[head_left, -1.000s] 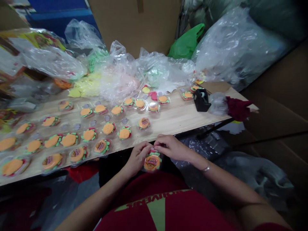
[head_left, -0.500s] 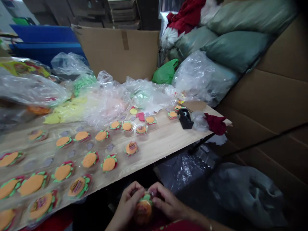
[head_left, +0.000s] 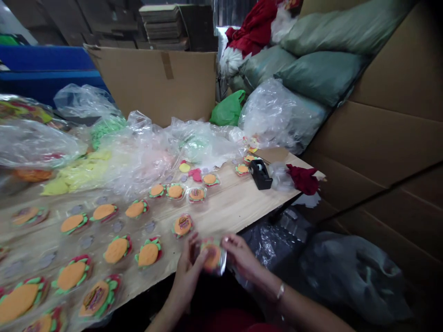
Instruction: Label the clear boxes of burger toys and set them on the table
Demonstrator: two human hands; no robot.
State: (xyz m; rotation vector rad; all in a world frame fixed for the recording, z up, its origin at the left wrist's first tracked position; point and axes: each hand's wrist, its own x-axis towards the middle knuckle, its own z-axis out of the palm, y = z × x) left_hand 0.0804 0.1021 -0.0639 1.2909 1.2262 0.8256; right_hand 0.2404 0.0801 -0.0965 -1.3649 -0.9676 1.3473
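Just past the table's front edge, my left hand (head_left: 188,269) grips a clear plastic pack with a toy burger (head_left: 212,259) inside, thumb across its front. The pack is tilted and a little blurred; its bun is orange with a printed label. My right hand (head_left: 239,254) pinches the pack's upper right corner between thumb and fingers. Nearest to the hands on the table lies another packed toy burger (head_left: 182,225) with a label on its bun. Left of it rests a burger pack (head_left: 148,254) whose bun shows no label.
Rows of similar packs cover the wooden table (head_left: 221,210). A black tape dispenser (head_left: 260,174) stands near the right end beside a dark red cloth (head_left: 303,179). Behind lie clear plastic bags (head_left: 138,157), yellow pieces (head_left: 76,173) and a large cardboard box (head_left: 152,83).
Both hands have lifted the burger pack up from my lap toward the table edge. My right hand has shifted to the pack's corner. The view has turned slightly right.
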